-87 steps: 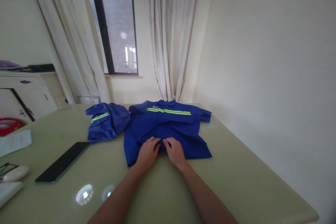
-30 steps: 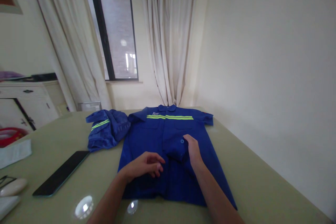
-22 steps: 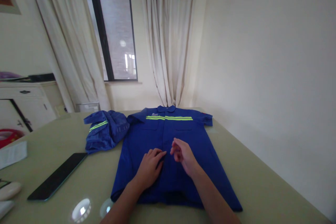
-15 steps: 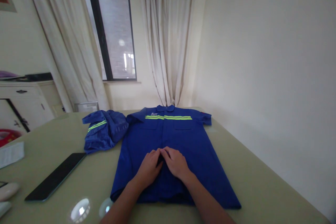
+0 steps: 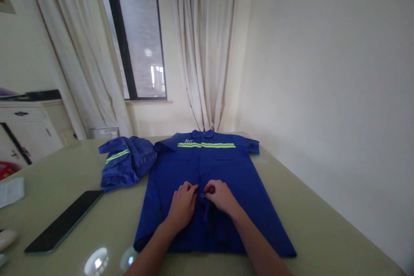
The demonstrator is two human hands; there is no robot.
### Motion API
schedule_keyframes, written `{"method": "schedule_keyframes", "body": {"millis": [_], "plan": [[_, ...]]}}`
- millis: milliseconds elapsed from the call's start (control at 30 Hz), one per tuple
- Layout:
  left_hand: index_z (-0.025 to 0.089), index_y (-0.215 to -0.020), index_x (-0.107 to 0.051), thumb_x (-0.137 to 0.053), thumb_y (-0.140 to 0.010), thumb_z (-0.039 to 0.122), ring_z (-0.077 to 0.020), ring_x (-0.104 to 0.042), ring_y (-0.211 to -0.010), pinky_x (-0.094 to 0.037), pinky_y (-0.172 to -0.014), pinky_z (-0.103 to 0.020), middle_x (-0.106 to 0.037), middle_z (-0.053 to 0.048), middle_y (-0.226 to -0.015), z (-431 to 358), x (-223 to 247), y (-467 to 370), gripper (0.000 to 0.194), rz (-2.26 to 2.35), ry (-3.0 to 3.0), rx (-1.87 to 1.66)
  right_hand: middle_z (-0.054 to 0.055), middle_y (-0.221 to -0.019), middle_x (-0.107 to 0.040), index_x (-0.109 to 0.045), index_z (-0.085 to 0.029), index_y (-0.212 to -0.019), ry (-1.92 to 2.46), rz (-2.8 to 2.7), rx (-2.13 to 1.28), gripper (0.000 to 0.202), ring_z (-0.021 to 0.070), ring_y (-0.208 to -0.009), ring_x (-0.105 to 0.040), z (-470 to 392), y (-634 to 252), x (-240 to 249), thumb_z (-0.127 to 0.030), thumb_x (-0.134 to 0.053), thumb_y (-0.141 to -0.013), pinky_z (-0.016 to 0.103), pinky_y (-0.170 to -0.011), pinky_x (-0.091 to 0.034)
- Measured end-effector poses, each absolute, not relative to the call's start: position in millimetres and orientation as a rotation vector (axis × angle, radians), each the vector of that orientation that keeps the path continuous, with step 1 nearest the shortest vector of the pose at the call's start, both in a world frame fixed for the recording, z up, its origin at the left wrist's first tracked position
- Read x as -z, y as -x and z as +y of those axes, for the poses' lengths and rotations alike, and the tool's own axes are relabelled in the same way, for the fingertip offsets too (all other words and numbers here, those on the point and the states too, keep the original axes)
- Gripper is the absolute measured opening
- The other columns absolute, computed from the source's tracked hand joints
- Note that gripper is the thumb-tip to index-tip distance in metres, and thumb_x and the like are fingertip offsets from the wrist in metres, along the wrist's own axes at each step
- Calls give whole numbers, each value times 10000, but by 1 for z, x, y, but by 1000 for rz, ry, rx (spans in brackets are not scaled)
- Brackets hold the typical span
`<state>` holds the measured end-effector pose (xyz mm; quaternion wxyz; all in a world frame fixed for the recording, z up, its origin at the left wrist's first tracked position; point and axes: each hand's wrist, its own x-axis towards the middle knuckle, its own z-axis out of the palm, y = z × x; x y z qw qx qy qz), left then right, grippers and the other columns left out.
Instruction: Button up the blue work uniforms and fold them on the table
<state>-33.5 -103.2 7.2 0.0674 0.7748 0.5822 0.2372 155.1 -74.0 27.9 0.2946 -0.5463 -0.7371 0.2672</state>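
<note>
A blue short-sleeved work shirt lies face up on the table, its collar at the far end and a yellow-green reflective stripe across the chest. My left hand rests on the fabric just left of the front placket, its fingers lying over the cloth and the thumb apart from the index finger. Across the placket, my right hand pinches the shirt's front edge between thumb and fingers. A small round button shows between the two hands. Below it the placket cloth is raised in a fold.
A crumpled blue garment with a reflective stripe lies left of the shirt. Nearer stands a flat black slab on the table. Papers and a pale mouse-like object are at the left edge. A wall borders the right side.
My hands have moved apart from touching fingertips, uncovering the button between them. My right hand has shifted slightly right with the placket edge. The view has shifted a little.
</note>
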Motion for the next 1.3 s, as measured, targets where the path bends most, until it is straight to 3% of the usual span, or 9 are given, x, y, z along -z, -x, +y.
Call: {"method": "schedule_keyframes", "body": {"millis": [167,333,467,600,700,900,1300], "plan": [[325,-1249,-647,-443,-963,186,-239,-611,-1084,-423,-866,-370,-663,-52,-1182,-103,-12,33,378,1688,-2335,-668,-8,-787,-705,-778,-278,-875,1486,-2097,-635,155,170,-730,-628,-78,-155,-31,-216,-751,-736,250,-634,-377],[301,-1108,-659,-493,-926,151,-198,-655,-1039,-424,-853,-323,-718,-3,-1126,-101,-20,36,289,1571,-2207,-707,22,-957,-691,-741,-264,-916,1494,-2282,-377,115,180,-842,-638,-87,-148,-38,-295,-637,-879,258,-674,-385],[266,-1079,-649,-479,-978,261,-197,-683,-975,-444,-829,-308,-740,-15,-1055,-98,-19,35,198,1610,-2109,-795,7,-962,-670,-703,-258,-924,1456,-2281,-308,165,159,-822,-639,-89,-143,-39,-306,-550,-962,250,-682,-399],[241,-987,-678,-370,-1027,366,-236,-675,-1009,-437,-854,-343,-730,-50,-1016,-95,-17,32,334,1724,-2029,-813,13,-1020,-660,-674,-254,-993,1366,-2290,-241,170,158,-868,-644,-89,-140,-39,-315,-516,-1010,241,-713,-421],[247,-982,-684,-385,-1016,387,-216,-682,-973,-440,-831,-319,-735,-30,-1006,-92,-17,33,332,1704,-1986,-819,22,-1047,-654,-665,-246,-1017,1308,-2342,-195,205,156,-898,-642,-90,-139,-40,-330,-479,-1042,231,-736,-436],[265,-959,-693,-432,-978,402,-169,-680,-858,-446,-768,-263,-753,26,-924,-88,-16,37,295,1655,-1886,-861,7,-1043,-656,-676,-250,-1014,1270,-2331,-241,226,147,-921,-649,-91,-142,-41,-345,-476,-1058,219,-779,-451],[249,-979,-669,-438,-968,376,-194,-676,-945,-494,-863,-301,-737,-11,-981,-86,-7,37,264,1473,-1845,-1114,-3,-915,-678,-686,-242,-867,1373,-2083,-343,220,160,-855,-641,-84,-140,-32,-375,-569,-996,247,-731,-400]]}}
